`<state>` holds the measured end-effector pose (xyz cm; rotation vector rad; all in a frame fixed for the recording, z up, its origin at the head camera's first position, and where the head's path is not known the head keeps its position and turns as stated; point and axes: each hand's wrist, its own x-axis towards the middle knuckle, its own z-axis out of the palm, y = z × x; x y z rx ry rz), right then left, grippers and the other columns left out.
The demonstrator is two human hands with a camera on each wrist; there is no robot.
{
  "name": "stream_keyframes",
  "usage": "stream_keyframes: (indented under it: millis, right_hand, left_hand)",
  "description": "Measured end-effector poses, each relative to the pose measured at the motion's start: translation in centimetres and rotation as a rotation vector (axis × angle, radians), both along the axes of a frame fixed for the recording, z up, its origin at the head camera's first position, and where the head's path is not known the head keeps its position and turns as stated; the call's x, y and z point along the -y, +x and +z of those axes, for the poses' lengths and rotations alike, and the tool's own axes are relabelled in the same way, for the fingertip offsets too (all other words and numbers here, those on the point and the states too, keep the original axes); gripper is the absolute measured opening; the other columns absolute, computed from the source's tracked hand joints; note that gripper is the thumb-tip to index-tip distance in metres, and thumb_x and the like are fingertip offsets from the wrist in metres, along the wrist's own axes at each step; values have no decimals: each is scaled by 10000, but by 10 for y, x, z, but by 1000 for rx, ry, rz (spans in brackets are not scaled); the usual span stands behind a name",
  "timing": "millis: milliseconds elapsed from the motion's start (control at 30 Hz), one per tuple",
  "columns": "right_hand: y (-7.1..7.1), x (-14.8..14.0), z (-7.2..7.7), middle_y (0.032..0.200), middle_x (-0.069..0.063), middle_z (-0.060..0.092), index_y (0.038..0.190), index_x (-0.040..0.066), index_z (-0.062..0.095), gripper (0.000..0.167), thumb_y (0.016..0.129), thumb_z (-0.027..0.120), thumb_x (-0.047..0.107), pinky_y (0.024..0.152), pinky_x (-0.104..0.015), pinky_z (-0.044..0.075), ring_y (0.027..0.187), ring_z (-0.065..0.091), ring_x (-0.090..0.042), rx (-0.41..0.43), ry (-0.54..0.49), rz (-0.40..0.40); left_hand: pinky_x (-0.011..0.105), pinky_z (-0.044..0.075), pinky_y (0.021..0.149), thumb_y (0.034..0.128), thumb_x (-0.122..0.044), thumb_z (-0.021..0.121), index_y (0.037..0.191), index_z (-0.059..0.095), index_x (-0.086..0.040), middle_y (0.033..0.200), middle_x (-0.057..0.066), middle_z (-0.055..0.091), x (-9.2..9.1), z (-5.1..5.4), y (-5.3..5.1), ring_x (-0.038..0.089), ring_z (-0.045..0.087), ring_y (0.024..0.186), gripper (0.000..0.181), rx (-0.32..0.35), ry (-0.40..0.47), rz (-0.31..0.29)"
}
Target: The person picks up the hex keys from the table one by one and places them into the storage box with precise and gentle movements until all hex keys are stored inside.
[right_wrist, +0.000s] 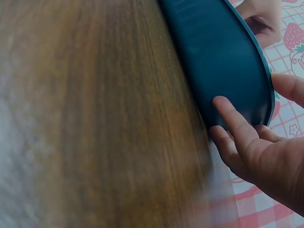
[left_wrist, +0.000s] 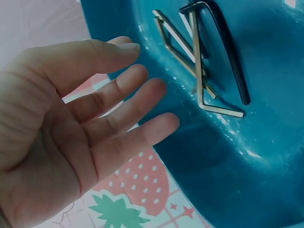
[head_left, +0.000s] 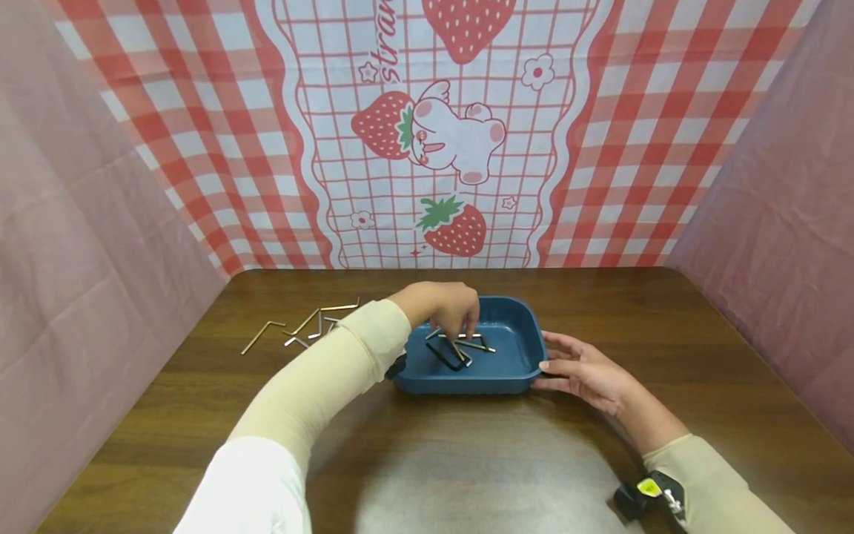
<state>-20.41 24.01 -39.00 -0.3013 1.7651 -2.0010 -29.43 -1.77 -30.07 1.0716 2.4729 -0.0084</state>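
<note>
My left hand hovers over the left part of a blue tray with its fingers spread apart. Nothing lies between them in the left wrist view. Just beyond those fingertips, inside the tray, is a small pile of hex keys: a black hex key and several metallic ones, including a brass-toned hex key that crosses the others. At the tray's right end, my right hand holds the corner. Its thumb is on the rim and other fingers touch the outer wall, as the right wrist view shows.
Several loose hex keys are spread on the wooden table left of the tray, partly behind my left arm. A red-and-white strawberry cloth hangs at the back edge; pink cloths hang at both sides.
</note>
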Motion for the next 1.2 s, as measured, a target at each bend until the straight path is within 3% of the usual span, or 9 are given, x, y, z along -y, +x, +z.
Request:
stream_keyframes:
  millis: [167,300,500,800,1000,1200]
  right_hand:
    - [0,0,1,1493,-397,154,1514,-76,59,757,946,554,-4,929,-496,472,1057,632,-294,4,5,-3]
    - [0,0,0,1491,-392,163,1515,-76,64,755,945,554,-5,930,-499,471,1051,635,-286,8,7,-6]
    - [0,0,-1,1488,-393,166,1513,-77,64,750,947,551,-6,930,-496,473,1052,635,-281,4,4,-5]
    - [-1,-1,-1,1488,-383,178,1512,-79,63,747,951,550,-3,925,-493,477,1064,631,-288,-6,0,-1]
    - [0,-2,-1,1483,-370,201,1515,-73,63,747,954,550,6,920,-482,483,1051,640,-288,-1,3,0]
    - [0,-1,0,1488,-361,206,1519,-64,63,752,956,556,18,926,-495,474,1059,636,-294,5,8,3]
  left_hand:
    - [248,504,649,755,-36,778,994,744,-127,893,-14,655,6,1,6,118,574,761,257,-83,17,-37]
    - [263,490,762,764,-29,758,1021,729,-127,993,24,685,12,-1,13,119,558,854,276,-155,34,-62]
    - [308,497,872,786,-73,734,1064,729,-143,1088,-20,678,24,-1,23,135,603,1012,286,-275,47,-80]
    - [347,516,783,782,-146,734,1066,729,-180,1068,-2,621,45,-3,34,159,603,904,286,-464,181,-94]
    - [341,525,706,794,-188,723,1064,728,-198,1065,-11,610,55,-3,43,161,609,914,270,-542,207,-85]
    - [364,527,666,804,-210,736,1084,727,-212,1064,-15,612,66,-2,52,173,610,933,281,-577,221,-50]
